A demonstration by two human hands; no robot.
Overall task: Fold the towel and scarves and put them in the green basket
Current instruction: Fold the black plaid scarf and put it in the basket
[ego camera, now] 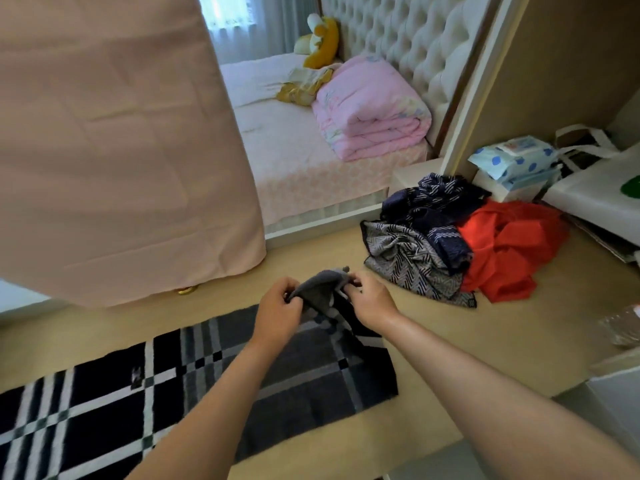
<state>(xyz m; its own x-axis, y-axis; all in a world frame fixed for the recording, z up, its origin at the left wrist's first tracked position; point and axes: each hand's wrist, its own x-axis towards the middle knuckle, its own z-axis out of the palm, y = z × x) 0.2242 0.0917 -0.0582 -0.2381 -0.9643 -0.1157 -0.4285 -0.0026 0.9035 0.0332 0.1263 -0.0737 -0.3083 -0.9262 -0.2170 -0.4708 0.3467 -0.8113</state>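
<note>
Head view, 1 frame.

**Towel:** black, grey and white checked terry towel lies spread on the beige floor. Its long axis runs from the near-left edge of the floor toward the middle. Its far right corner is lifted off the floor and bunched, with a plain grey face showing.

**Hands:** left hand and right hand both grasp the lifted corner, fingers curled and pinching the cloth from either side. The 2 hands are near each other with the bunched cloth between them. Both forearms are bare and reach out over the towel.

**Scarves:** 3 in 1 crumpled heap on the floor, beyond and to the right of the hands, apart from the towel.
- The navy scarf with white stripes is on the far side, nearest the corner of the bed.
- The grey-and-black chevron scarf is at the near left of the heap.
- The red scarf is at the right, touching the navy scarf.

**Rest:**
- A bed with a pink cover stands along the far edge of the floor.
- A folded pink quilt sits on the bed against the tufted cream headboard.
- A yellow-and-white plush toy is farther back on the bed.
- A large pale pink cloth hangs across the upper left, close to the camera.
- Right of the heap, a blue-dotted pack of wipes rests on a white box, with a white fabric bag beside it.
</note>
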